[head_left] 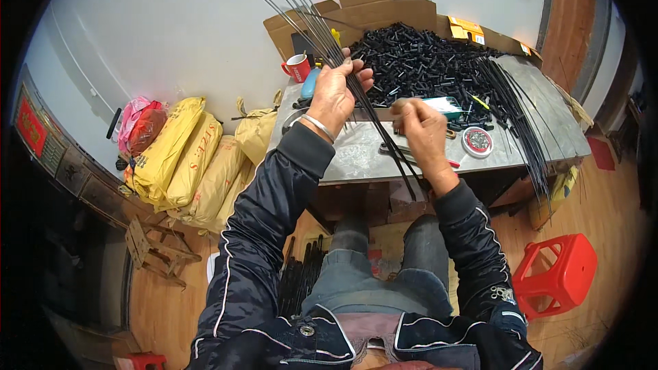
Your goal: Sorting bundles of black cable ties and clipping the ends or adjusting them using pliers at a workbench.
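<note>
My left hand [334, 94] is closed around a slanting bundle of long thin dark rods [371, 111]. The rods fan out above the hand toward the wall, and their lower ends hang past the table's front edge. Just right of the bundle is my right hand [425, 131], slightly blurred, its fingers curled together; whatever they pinch, if anything, is hidden. Behind both hands a large heap of short black tube-like pieces [418, 62] covers the table [346, 154]. A round dish of small pieces [477, 142] and a teal box [445, 106] lie near my right hand.
More long dark rods [524, 123] hang over the table's right edge. A red mug [296, 67] stands at the back left, before cardboard sheets [384, 10]. Yellow sacks [199, 157] and a wooden stool [157, 247] sit left; a red plastic stool [558, 274] stands right.
</note>
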Tool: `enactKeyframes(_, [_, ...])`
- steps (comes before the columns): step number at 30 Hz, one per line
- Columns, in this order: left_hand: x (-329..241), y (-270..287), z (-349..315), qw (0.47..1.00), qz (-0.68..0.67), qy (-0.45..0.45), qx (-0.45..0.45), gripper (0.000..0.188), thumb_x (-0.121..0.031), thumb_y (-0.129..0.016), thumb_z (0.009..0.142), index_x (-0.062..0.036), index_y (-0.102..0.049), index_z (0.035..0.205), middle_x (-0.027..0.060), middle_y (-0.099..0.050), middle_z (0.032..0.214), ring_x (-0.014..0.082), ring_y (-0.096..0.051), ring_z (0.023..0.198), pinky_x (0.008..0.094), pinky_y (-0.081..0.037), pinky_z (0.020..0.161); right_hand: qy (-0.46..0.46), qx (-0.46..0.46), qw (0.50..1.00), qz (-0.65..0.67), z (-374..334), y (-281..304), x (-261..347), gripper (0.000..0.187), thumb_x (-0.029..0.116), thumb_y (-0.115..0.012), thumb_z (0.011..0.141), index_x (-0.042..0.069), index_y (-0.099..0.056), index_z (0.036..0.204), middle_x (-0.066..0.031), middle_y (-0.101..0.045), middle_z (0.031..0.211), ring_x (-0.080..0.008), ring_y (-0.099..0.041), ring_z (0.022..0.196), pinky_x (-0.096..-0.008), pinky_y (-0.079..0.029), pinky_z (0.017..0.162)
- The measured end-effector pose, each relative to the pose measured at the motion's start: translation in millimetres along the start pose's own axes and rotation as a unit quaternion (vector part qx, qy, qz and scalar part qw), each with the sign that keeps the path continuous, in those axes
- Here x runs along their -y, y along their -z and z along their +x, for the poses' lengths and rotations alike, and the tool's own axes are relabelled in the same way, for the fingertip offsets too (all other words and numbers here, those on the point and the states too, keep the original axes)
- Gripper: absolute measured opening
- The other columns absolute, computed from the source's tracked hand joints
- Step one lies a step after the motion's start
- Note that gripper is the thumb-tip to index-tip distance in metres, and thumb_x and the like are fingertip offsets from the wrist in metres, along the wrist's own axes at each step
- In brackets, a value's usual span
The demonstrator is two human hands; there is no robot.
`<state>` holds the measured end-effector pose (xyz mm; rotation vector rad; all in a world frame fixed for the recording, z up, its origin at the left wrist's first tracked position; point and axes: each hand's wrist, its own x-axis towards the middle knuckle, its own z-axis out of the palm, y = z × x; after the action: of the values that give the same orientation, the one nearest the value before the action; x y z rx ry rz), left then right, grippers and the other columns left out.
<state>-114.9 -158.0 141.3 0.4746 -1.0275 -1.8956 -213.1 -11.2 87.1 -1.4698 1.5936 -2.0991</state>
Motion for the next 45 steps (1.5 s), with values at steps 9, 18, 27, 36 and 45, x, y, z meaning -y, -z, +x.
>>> enactKeyframes(9, [11,-1,2,0.993,0.07,0.048,0.085,0.022,-0.019,-0.056,0.095,-0.0122,-0.058,0.116,0.0042,-0.065,0.094,0.02,-0.065,0.078,0.0355,-0.053,0.064,-0.069,-0.15,0.964,0.21,74,147,4,0.021,0.023,-0.056,0.096,0.004,-0.06,0.105,0.0041,-0.048,0.061,-0.0025,-0.038,0.043,-0.018,-0.027,0.037])
enactKeyframes(18, [15,-7,5,0.994,0.028,0.073,0.072,0.021,-0.016,-0.049,0.098,-0.0067,-0.055,0.116,0.0084,-0.064,0.094,0.0221,-0.066,0.079,0.0359,-0.055,0.064,0.003,-0.223,0.923,-0.314,135,269,-57,0.029,0.029,-0.057,0.094,0.0,-0.064,0.095,-0.0056,-0.055,0.065,-0.012,-0.051,0.055,-0.0284,-0.041,0.05])
enactKeyframes(27, [6,-4,-6,0.983,0.058,0.119,0.125,0.026,-0.011,-0.047,0.097,0.003,-0.05,0.119,0.0169,-0.062,0.103,0.0305,-0.066,0.091,0.0427,-0.058,0.075,-0.131,-0.05,0.741,-0.657,94,298,-201,0.028,0.028,-0.056,0.086,0.004,-0.064,0.098,-0.0212,-0.064,0.098,-0.0408,-0.061,0.094,-0.0509,-0.048,0.079])
enactKeyframes(36, [-32,-6,-41,0.921,0.151,0.223,0.281,0.038,-0.014,-0.055,0.093,0.0081,-0.047,0.123,0.0159,-0.067,0.093,0.0255,-0.069,0.079,0.0361,-0.057,0.07,-0.053,0.057,0.99,-0.118,194,144,-68,0.044,0.045,-0.05,0.095,0.004,-0.065,0.089,0.0024,-0.055,0.074,-0.0062,-0.049,0.066,-0.0212,-0.037,0.056])
enactKeyframes(45, [-63,6,-101,0.843,0.274,0.312,0.341,0.033,-0.012,-0.053,0.094,0.0103,-0.05,0.117,0.018,-0.066,0.084,0.0258,-0.068,0.07,0.0316,-0.057,0.061,-0.061,0.167,0.973,0.149,219,110,37,0.039,0.038,-0.052,0.098,0.002,-0.058,0.112,0.0021,-0.059,0.08,-0.0009,-0.05,0.062,-0.0144,-0.041,0.048])
